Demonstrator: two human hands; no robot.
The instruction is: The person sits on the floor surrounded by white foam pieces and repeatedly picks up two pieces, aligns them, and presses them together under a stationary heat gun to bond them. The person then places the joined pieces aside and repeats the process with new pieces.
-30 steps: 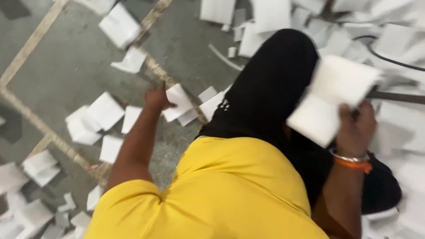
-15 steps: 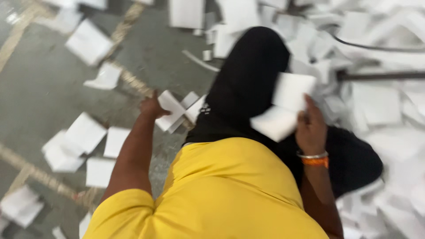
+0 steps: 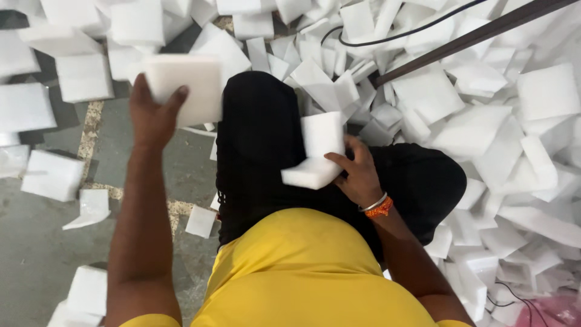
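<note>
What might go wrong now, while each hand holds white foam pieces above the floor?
1. The left hand grips a foam block only at its edge, and the block looks blurred, so it may slip and fall.
2. The right hand holds a stack of foam pieces against the black-clad leg; the lower piece may slide out.
3. A black cable lies across the foam pile; it might snag a foot.
</note>
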